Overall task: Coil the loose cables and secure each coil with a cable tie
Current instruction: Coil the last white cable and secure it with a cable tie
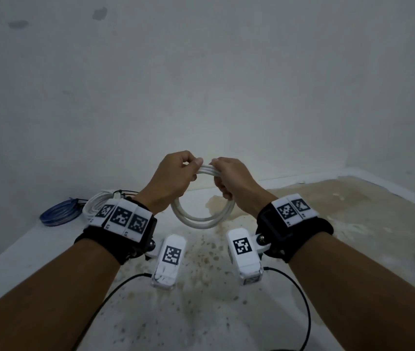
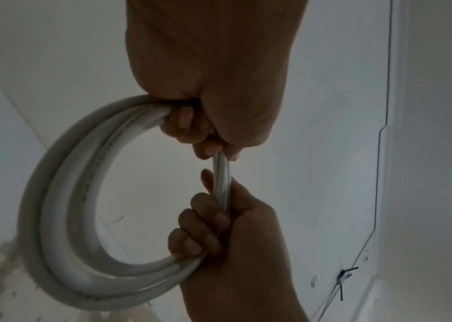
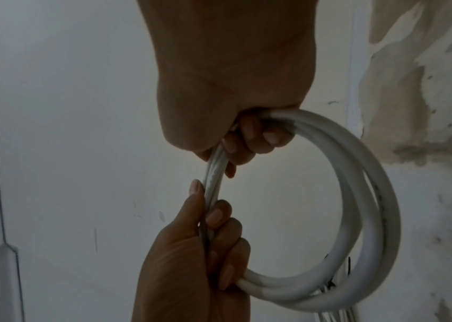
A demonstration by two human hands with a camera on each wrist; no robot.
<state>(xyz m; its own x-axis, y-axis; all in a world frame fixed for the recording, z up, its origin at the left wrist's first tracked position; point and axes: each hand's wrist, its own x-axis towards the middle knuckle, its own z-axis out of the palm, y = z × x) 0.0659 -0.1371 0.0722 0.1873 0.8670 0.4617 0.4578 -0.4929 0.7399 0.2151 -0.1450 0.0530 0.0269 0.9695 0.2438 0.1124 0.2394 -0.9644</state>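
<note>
1. Head view: my left hand and right hand both clench the round white plastic cable coil at its 12 o'clock, above the stained white table
2. Left wrist view: the loops lie gathered, so I judge coiling done
3. Right wrist view: no tie on it that I can see; next I need a cable tie
</note>
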